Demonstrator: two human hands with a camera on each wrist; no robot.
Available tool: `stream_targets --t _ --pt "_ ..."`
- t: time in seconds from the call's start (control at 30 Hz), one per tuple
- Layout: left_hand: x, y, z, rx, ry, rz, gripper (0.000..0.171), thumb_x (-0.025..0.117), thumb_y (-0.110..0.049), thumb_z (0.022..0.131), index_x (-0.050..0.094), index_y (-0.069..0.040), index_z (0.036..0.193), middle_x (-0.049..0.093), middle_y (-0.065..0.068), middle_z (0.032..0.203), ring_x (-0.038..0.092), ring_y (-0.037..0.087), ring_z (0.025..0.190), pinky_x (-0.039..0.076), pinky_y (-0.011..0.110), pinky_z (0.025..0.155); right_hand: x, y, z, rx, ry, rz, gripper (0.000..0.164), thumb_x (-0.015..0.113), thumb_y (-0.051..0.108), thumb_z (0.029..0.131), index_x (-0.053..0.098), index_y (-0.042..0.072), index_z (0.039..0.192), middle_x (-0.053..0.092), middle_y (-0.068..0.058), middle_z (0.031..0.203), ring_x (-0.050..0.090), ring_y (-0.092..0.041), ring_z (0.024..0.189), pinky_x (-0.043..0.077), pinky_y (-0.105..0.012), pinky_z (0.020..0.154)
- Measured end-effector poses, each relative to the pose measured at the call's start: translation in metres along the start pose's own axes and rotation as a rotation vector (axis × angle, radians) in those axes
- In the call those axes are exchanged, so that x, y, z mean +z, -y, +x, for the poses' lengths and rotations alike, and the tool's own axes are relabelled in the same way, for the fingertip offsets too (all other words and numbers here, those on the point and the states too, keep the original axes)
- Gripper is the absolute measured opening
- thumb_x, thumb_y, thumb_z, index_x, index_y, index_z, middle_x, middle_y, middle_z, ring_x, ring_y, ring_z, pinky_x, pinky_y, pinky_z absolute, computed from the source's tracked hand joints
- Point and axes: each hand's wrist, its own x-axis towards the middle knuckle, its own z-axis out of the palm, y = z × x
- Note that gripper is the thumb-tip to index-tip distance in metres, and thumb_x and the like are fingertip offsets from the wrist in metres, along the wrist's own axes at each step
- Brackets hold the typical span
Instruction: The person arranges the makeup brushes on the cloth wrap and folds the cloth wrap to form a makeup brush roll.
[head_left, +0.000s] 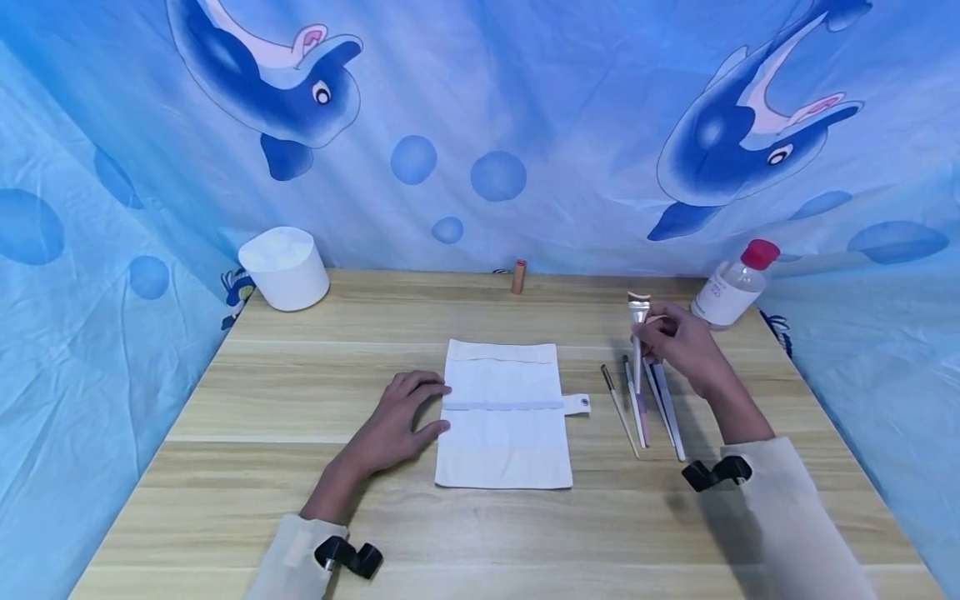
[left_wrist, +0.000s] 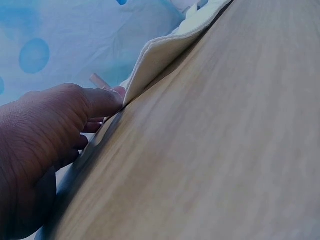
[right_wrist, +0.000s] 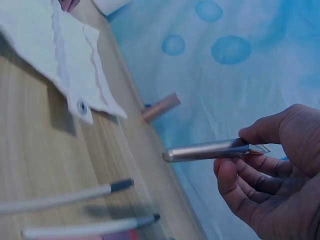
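the silver-handled cosmetic tool (right_wrist: 205,151), wide-headed and perhaps an eyelash curler, is right of centre in the head view, raised above the table (head_left: 300,467). the right hand (head_left: 681,343) pinches it between thumb and fingers, near its head. below it lie a thin brush (head_left: 621,412) with a dark tip, a second brush (head_left: 628,379) beside it, a pink piece (head_left: 643,417) partly covered, and slim silver tweezers (head_left: 672,421), or two separate tools; i cannot tell which.

the white fabric pouch (head_left: 502,458) is spread out in the lower middle, its snap strap (head_left: 574,405) undone toward the right. the left hand (head_left: 393,425) touches its left edge, thumb and forefinger apart.

the work looks only part done: the pouch is open, one tool is up off the wood, but the others lie loose and none shows on the pouch. whatever its pockets hold is hidden.

farther out, a copper-coloured tube (head_left: 518,278) stands at upper centre, a white roll (head_left: 288,275) at upper left, a red-capped bottle (head_left: 727,292) at upper right.
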Motion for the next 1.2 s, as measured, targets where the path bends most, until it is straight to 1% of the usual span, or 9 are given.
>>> stream_targets --t 0.07,0.17,0.27,0.4,0.63,0.8,0.97,1.1,1.2 --pt "0.0 0.0 0.0 0.003 -0.004 0.0 0.05 0.07 -0.041 0.094 0.061 -0.015 0.136 0.048 0.0 0.142 0.035 0.02 0.134 0.029 0.045 0.11 0.005 0.005 0.004 -0.008 0.006 0.022 0.04 0.064 0.024 0.1 0.052 -0.004 0.127 0.066 -0.024 0.1 0.067 -0.024 0.074 0.059 -0.04 0.068" --pt "0.0 0.0 0.001 0.004 -0.004 0.003 0.05 0.07 -0.04 0.094 0.061 -0.016 0.136 0.048 0.001 0.142 0.035 0.021 0.133 0.03 0.046 0.109 0.011 0.011 0.008 -0.018 0.014 0.053 0.043 0.064 0.024 0.1 0.051 -0.004 0.129 0.066 -0.023 0.098 0.067 -0.024 0.074 0.059 -0.038 0.066" --pt "-0.001 0.0 0.002 0.005 -0.001 -0.001 0.049 0.07 -0.039 0.094 0.061 -0.015 0.136 0.048 0.001 0.142 0.035 0.022 0.133 0.03 0.046 0.109 0.017 0.016 0.011 -0.029 0.011 0.078 0.043 0.065 0.026 0.1 0.05 -0.004 0.128 0.067 -0.022 0.096 0.067 -0.03 0.073 0.059 -0.035 0.064" --pt "-0.002 -0.001 0.004 0.015 -0.004 -0.007 0.049 0.07 -0.039 0.094 0.061 -0.014 0.136 0.048 0.003 0.142 0.035 0.023 0.133 0.03 0.048 0.108 0.025 0.022 0.014 -0.034 0.0 0.131 0.043 0.065 0.028 0.099 0.051 -0.003 0.124 0.068 -0.02 0.095 0.068 -0.035 0.075 0.059 -0.036 0.064" --pt "-0.002 -0.001 0.002 0.011 -0.002 -0.015 0.05 0.07 -0.041 0.094 0.061 -0.014 0.136 0.048 0.004 0.142 0.036 0.024 0.133 0.029 0.048 0.109 0.043 0.03 0.02 -0.049 -0.012 0.213 0.042 0.066 0.031 0.099 0.052 -0.004 0.118 0.069 -0.024 0.096 0.071 -0.032 0.075 0.059 -0.045 0.072" --pt "-0.002 -0.001 0.001 0.0 0.01 -0.018 0.05 0.069 -0.041 0.094 0.06 -0.015 0.136 0.048 0.003 0.143 0.034 0.023 0.134 0.029 0.048 0.109 0.058 0.036 0.025 -0.069 -0.024 0.303 0.039 0.068 0.028 0.098 0.053 -0.006 0.111 0.07 -0.023 0.092 0.071 -0.033 0.071 0.059 -0.048 0.071" --pt "-0.002 0.0 0.001 -0.006 0.007 -0.018 0.049 0.07 -0.04 0.094 0.061 -0.016 0.136 0.048 0.001 0.143 0.034 0.021 0.134 0.029 0.047 0.11 0.072 0.041 0.031 -0.097 -0.023 0.329 0.036 0.067 0.026 0.099 0.052 -0.007 0.103 0.07 -0.023 0.092 0.071 -0.035 0.072 0.059 -0.048 0.071" --pt "-0.001 0.0 0.001 0.001 -0.002 -0.017 0.049 0.07 -0.04 0.094 0.061 -0.015 0.136 0.048 0.002 0.143 0.035 0.022 0.133 0.029 0.047 0.11 0.083 0.045 0.034 -0.111 -0.008 0.343 0.036 0.067 0.026 0.099 0.052 -0.007 0.101 0.07 -0.024 0.094 0.071 -0.039 0.076 0.059 -0.048 0.073" --pt "-0.001 0.0 0.001 -0.002 -0.001 -0.023 0.049 0.071 -0.039 0.094 0.061 -0.016 0.136 0.048 0.002 0.143 0.035 0.021 0.134 0.029 0.047 0.11 0.091 0.047 0.037 -0.11 0.006 0.351 0.035 0.067 0.026 0.098 0.053 -0.006 0.1 0.07 -0.024 0.094 0.071 -0.038 0.076 0.059 -0.046 0.073"
